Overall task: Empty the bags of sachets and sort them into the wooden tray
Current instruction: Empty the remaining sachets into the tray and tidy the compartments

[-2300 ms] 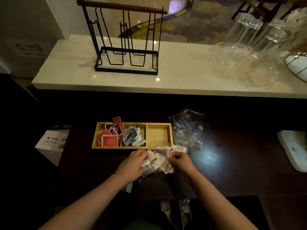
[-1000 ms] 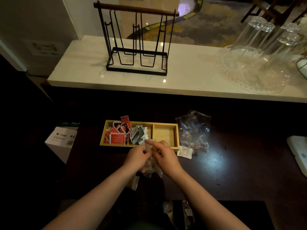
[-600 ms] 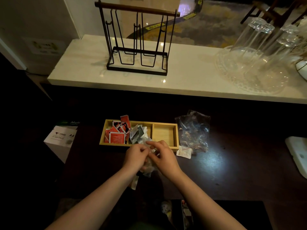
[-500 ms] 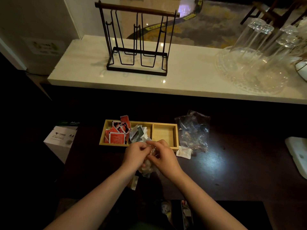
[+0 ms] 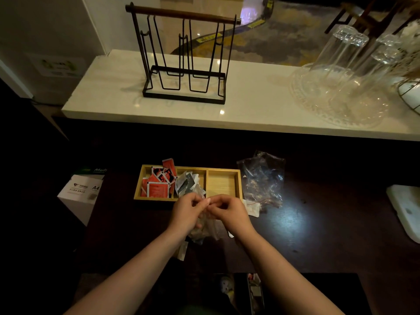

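Note:
A wooden tray (image 5: 223, 170) with three compartments lies on the dark table. Red sachets (image 5: 157, 183) fill its left compartment, grey-white sachets (image 5: 186, 183) the middle one, and the right one holds nothing. Just in front of the tray, my left hand (image 5: 187, 212) and my right hand (image 5: 228, 212) meet, both pinching the top of a clear bag of white sachets (image 5: 208, 228) that hangs below them. A white sachet (image 5: 252, 209) lies right of my right hand. Another lies by my left wrist (image 5: 182, 252).
Crumpled clear bags (image 5: 261, 178) lie right of the tray. A white box (image 5: 81, 192) sits at the left, a white object (image 5: 406, 210) at the right edge. Behind, a marble counter (image 5: 250, 110) carries a black wire rack (image 5: 184, 57) and glasses on a glass platter (image 5: 341, 96).
My hands came together from the bag's two sides, gathered it up and now pinch its top just in front of the tray. The view shifted slightly.

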A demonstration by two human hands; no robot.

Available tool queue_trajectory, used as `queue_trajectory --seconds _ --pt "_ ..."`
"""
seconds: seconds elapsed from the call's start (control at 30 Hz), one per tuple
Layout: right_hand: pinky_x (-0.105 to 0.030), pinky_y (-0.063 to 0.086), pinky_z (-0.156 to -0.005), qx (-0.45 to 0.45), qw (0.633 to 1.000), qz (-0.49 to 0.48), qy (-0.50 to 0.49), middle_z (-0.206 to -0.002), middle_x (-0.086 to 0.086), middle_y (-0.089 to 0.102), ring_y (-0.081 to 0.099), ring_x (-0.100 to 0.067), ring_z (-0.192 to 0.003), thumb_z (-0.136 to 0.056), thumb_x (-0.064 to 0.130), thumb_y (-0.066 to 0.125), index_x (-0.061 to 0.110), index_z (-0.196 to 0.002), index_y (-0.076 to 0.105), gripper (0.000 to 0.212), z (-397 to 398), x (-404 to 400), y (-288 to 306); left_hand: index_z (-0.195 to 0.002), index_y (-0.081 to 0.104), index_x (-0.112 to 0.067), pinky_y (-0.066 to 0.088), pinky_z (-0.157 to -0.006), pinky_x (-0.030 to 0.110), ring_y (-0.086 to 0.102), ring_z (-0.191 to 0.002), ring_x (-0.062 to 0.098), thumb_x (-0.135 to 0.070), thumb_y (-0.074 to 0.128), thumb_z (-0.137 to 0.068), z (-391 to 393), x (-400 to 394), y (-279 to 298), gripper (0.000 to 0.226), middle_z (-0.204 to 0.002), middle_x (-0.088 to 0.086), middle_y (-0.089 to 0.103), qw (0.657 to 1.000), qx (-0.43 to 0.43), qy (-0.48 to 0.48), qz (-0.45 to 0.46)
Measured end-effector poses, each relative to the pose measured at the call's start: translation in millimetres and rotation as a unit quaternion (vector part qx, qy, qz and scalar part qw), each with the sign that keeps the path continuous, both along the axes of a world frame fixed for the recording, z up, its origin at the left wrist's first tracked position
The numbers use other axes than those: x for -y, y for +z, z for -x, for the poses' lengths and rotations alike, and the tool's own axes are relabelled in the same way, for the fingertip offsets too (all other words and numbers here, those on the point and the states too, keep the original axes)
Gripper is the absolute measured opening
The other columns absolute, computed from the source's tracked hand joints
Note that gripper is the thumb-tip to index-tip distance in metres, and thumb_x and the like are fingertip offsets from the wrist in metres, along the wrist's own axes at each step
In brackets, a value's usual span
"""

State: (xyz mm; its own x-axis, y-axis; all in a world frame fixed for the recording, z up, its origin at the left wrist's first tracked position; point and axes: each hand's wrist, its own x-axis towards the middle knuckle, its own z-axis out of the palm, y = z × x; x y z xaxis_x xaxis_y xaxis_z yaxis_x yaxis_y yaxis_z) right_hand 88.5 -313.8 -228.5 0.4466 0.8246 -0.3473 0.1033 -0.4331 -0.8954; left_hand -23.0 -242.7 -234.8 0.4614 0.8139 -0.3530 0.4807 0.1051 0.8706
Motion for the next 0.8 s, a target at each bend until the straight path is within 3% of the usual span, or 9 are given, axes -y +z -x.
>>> queue_trajectory --seconds 0.2,0.33,0.47,0.8 --pt "-0.048 0.053 -0.091 -0.049 0.999 0.011 0.006 -0.095 -0.017 0.071 0.066 -0.031 -0.093 -0.089 0.006 0.060 0.007 -0.100 0.072 0.016 -8.8 0.2 0.1 -0.071 0.048 -0.023 0.043 -0.042 0.022 0.055 -0.046 0.012 -0.024 0.055 -0.095 -1.7 0.6 0.8 0.024 -0.066 0.002 0.058 0.997 -0.042 -0.042 -0.053" --pt "-0.035 0.055 -0.080 0.084 0.996 0.009 0.041 -0.084 0.004 0.069 0.064 -0.013 -0.081 -0.090 0.008 0.058 0.014 -0.099 0.072 0.018 -1.0 -2.9 -3.3 -0.077 0.048 -0.021 0.055 -0.059 0.040 0.061 -0.066 0.024 -0.030 0.047 -0.097 -3.9 5.9 1.1 0.023 -0.077 0.005 0.060 0.989 -0.098 -0.040 -0.100" --pt "-0.024 0.051 -0.079 0.178 0.983 -0.014 0.039 -0.096 0.002 0.070 0.062 -0.011 -0.089 -0.090 0.011 0.059 0.017 -0.100 0.072 0.018 5.5 -6.7 -2.4 -0.095 0.053 -0.017 0.034 -0.051 0.024 0.050 -0.064 0.007 -0.033 0.033 -0.101 -7.4 9.0 -2.8 0.027 -0.076 -0.008 0.050 0.976 -0.160 -0.062 -0.134" --pt "-0.018 0.044 -0.072 0.253 0.964 -0.006 0.081 -0.098 -0.003 0.068 0.059 -0.011 -0.085 -0.092 0.011 0.055 0.012 -0.102 0.066 0.015 9.2 -6.6 1.7 -0.088 0.047 -0.021 0.036 -0.057 0.025 0.047 -0.067 0.011 -0.027 0.032 -0.102 -5.6 10.5 -1.3 0.021 -0.077 -0.006 0.047 0.978 -0.141 -0.072 -0.133"
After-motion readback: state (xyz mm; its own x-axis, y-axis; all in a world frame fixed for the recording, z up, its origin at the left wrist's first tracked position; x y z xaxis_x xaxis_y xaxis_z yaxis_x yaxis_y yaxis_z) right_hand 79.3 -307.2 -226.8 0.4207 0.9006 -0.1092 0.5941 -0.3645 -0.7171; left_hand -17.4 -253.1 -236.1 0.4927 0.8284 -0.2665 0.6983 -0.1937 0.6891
